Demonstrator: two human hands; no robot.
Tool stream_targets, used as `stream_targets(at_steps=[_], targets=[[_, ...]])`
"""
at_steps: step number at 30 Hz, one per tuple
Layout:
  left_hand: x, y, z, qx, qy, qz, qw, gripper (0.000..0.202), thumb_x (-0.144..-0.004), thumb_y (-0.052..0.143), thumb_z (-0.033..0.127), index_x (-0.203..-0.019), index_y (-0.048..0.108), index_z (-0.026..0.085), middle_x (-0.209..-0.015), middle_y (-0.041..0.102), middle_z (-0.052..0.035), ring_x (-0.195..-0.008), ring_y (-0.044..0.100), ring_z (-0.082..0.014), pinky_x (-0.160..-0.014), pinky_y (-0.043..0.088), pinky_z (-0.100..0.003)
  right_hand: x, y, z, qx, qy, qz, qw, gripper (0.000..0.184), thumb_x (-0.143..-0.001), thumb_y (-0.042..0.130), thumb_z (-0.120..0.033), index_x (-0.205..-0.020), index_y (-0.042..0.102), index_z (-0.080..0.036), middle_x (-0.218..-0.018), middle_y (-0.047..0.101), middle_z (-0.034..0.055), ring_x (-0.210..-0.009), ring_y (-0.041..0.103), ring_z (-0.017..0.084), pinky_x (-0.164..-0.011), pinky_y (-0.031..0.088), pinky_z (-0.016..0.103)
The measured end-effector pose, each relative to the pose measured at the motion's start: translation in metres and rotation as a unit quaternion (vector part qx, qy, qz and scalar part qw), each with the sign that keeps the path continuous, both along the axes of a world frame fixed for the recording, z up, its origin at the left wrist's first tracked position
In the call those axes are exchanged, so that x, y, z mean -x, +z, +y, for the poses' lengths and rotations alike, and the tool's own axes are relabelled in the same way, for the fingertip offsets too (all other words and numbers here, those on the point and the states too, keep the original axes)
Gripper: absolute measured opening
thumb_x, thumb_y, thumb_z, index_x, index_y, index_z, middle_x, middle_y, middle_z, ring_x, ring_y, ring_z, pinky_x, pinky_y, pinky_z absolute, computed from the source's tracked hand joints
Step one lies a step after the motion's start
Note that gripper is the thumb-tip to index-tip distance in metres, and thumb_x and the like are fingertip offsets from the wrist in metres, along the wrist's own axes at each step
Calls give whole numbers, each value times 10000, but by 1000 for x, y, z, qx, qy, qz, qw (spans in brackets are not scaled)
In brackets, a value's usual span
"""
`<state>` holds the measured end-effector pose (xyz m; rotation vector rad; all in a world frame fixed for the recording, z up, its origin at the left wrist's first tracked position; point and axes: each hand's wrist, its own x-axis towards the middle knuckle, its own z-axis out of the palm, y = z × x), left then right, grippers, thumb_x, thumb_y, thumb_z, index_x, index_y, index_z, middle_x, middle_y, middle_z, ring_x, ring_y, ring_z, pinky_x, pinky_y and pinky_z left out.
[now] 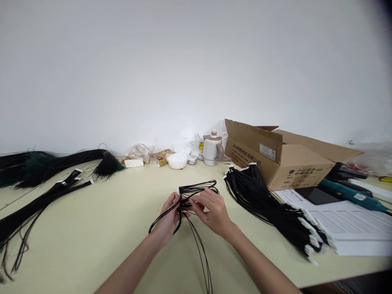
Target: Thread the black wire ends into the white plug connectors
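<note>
A looped bundle of thin black wires [196, 188] with a white connector [179, 191] at its end is between my two hands, above the table's middle. My left hand [168, 218] is closed round the bundle near the connector. My right hand [211, 208] pinches some of the wires with thumb and fingertips, just right of the left one. Several loose wire ends [200, 249] hang down toward the table's front edge. The left fingertips are partly hidden behind the wires.
Wire harnesses with white connectors [269, 204] lie on the right, by an open cardboard box [300, 163] and printed papers [352, 224]. More black wires [45, 200] lie left. A mug [211, 150], a white bowl [177, 160] and a small box [161, 157] stand along the wall.
</note>
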<state>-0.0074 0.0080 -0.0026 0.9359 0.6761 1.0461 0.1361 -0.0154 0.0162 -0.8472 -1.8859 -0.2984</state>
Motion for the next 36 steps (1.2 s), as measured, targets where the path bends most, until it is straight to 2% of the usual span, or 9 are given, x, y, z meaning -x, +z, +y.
stream_targets(at_steps=[36], targets=[[0,0,-2,6,-4,-4,1000,261,-720,554,363,-885,473,178,-976,588,-40,-727,583,-103,-595,441,-219,1,0,1,-3,-11,-3,1000,80,-800,492,-131,-760,558,-155,-557,479,-12,-547,366,83,-555,317,225]])
